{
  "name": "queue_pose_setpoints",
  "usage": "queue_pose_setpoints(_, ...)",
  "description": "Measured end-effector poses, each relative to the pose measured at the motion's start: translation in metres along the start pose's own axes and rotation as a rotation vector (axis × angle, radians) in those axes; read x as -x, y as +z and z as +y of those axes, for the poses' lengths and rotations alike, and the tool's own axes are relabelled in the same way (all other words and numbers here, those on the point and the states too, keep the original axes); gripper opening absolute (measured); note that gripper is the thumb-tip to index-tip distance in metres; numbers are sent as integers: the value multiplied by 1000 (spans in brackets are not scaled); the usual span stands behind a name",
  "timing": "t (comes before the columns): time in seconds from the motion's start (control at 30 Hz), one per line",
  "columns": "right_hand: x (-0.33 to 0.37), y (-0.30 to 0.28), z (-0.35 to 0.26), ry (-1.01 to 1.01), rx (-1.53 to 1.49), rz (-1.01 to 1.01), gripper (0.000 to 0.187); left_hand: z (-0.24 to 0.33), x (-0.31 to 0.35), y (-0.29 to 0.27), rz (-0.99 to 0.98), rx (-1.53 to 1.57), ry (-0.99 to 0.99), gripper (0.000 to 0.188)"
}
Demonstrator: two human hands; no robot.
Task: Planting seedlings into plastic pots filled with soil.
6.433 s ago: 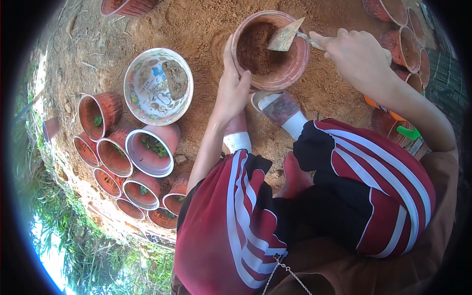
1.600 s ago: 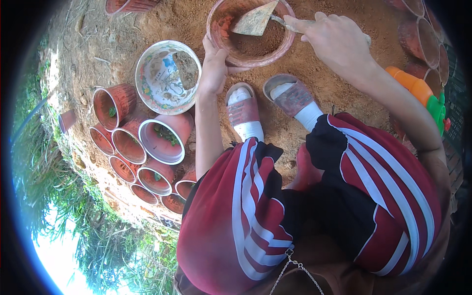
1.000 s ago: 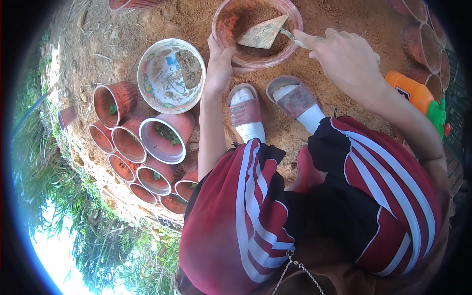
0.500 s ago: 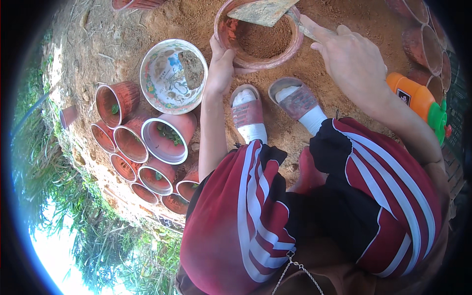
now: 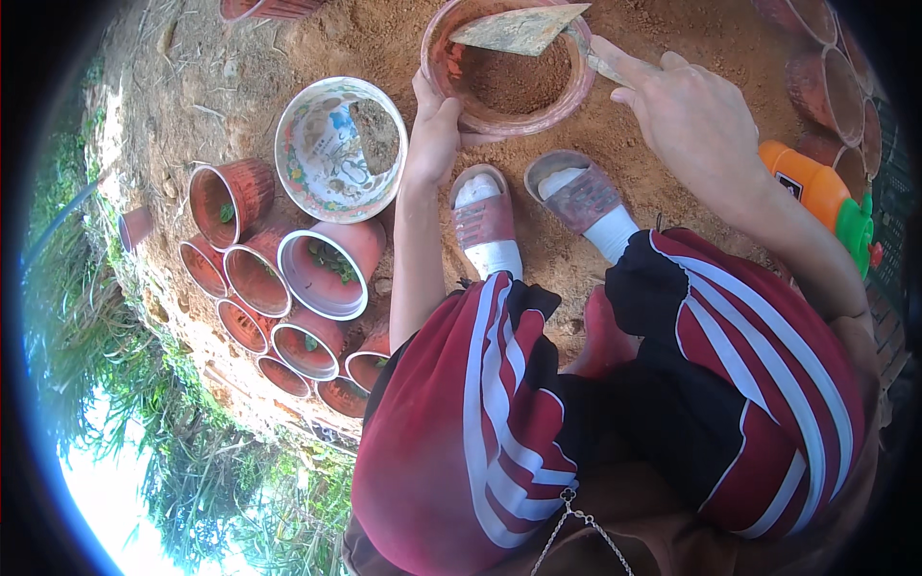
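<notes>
A reddish-brown plastic pot (image 5: 468,117) with loose brown soil (image 5: 514,82) inside sits on the ground beyond my feet. My left hand (image 5: 434,134) grips its near left rim, thumb outside. In my right hand (image 5: 690,120) is the handle of a trowel, held from the right with the index finger stretched along it. The flat, dirt-stained trowel blade (image 5: 519,29) lies over the far part of the pot's mouth, covering some of the soil. No soil can be made out on the blade.
A white patterned basin (image 5: 331,182) holding some soil stands left of my left forearm. Below it cluster several red pots (image 5: 257,278), some with seedlings. More pots (image 5: 828,91) and an orange bottle with a green top (image 5: 812,184) lie at the right. Grass borders the left.
The trowel blade has shifted slightly right and toward me over the pot, and my right hand has moved a little with it. My left hand keeps its hold on the rim.
</notes>
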State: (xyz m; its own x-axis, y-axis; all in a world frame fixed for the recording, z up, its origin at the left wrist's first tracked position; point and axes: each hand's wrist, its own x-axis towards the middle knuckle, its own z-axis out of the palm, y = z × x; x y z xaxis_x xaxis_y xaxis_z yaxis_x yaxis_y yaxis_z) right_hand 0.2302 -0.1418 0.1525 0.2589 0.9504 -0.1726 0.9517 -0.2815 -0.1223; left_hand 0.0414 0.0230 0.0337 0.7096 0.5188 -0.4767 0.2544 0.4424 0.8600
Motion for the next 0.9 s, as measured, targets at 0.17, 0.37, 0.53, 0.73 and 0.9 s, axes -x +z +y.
queue_pose_setpoints(0.17,1,2,-5,98,20,5,47,4,2,2,-7,-2,-6,46)
queue_pose_setpoints(0.37,1,17,-4,5,-37,17,45,3,-1,-1,-15,7,-9,50)
queue_pose_setpoints(0.53,0,10,2,-78,-22,5,43,2,1,-1,4,13,-2,56)
queue_pose_setpoints(0.73,-1,6,8,-62,55,-10,44,4,1,4,1,-16,-7,55)
queue_pose_setpoints(0.9,-4,0,-1,12,84,46,44,1,1,2,19,-20,13,53)
